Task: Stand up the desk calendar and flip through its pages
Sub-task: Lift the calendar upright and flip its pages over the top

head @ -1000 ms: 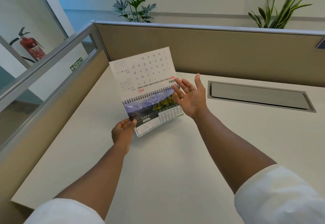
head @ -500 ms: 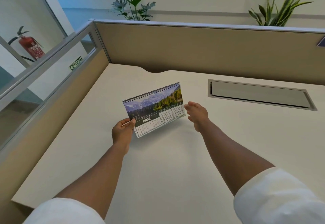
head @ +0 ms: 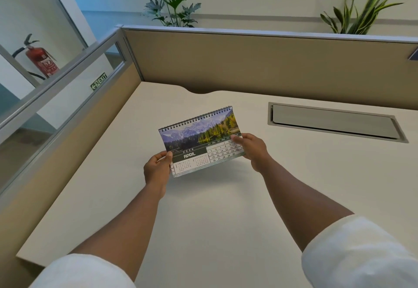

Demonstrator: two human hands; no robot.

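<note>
The desk calendar (head: 201, 140) sits pinched at both lower corners — our left hand (head: 157, 169) and right hand (head: 253, 149) gripping it; a careless flip might tip it onto the bench (head: 226, 220).

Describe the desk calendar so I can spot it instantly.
Start at the beige desk in the partitioned corner; left of the grey cable hatch, the left hand and right hand grip the desk calendar. It alone has black spiral binding, a mountain-lake photo and "APRIL".

Desk calendar (head: 196, 139): "2026", "APRIL"; wall sign (head: 99, 82): "EXIT".
</note>
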